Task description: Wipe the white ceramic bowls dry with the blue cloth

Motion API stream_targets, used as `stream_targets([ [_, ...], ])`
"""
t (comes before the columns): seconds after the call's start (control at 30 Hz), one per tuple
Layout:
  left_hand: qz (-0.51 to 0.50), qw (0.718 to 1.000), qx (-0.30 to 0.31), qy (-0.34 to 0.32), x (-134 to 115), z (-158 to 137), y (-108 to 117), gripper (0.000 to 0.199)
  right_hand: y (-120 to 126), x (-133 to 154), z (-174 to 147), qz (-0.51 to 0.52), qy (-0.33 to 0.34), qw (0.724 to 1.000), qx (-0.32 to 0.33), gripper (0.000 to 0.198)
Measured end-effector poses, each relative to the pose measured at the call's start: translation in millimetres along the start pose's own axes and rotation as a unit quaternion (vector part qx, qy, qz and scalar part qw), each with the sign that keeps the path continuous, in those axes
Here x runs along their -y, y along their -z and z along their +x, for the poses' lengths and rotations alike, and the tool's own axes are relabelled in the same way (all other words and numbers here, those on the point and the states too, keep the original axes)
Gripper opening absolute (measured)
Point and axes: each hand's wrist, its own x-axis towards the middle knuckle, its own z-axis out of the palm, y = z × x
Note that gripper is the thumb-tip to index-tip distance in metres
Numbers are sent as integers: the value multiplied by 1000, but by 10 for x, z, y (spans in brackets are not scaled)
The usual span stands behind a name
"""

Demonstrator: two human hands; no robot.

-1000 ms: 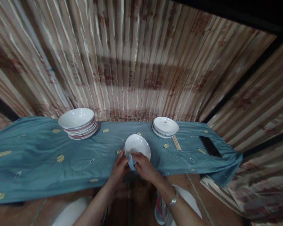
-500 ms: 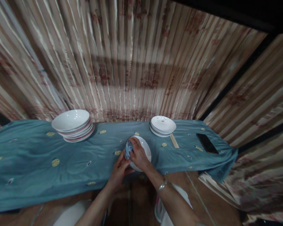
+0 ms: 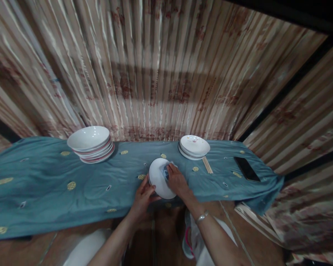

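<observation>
A white plate with a dark rim (image 3: 158,177) is held over the front part of the table, its inner face turned up toward me. My left hand (image 3: 144,193) grips its lower left edge, the thumb on top and the fingers underneath. Pressed to the right side of the plate is a bluish-white cloth (image 3: 165,172), bunched under the fingers of my right hand (image 3: 178,181). Part of the cloth is hidden by those fingers.
On the teal tablecloth (image 3: 91,194), a stack of white bowls (image 3: 89,139) stands at the left. To the right are a stack of small plates (image 3: 194,145), several chopsticks (image 3: 207,165) and a black phone (image 3: 246,169). A pleated curtain (image 3: 144,74) hangs behind.
My right hand has moved with the cloth from the plate's left side to its right side. My left hand still grips the plate's edge. The view has shifted slightly.
</observation>
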Motion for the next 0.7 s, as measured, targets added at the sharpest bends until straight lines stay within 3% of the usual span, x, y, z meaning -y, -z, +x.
stream_targets([
  [0.23, -3, 1000, -1, 4, 8, 15, -7, 78, 110, 21, -347, 1, -2, 999, 38, 44],
  [0.43, -12, 1000, 9, 6, -20, 5, -27, 76, 227, 65, -518, 143, 20, 989, 43, 38],
  [0.7, -14, 1000, 12, 6, -24, 30, -22, 83, 329, 311, -471, 321, 97, 941, 53, 44],
])
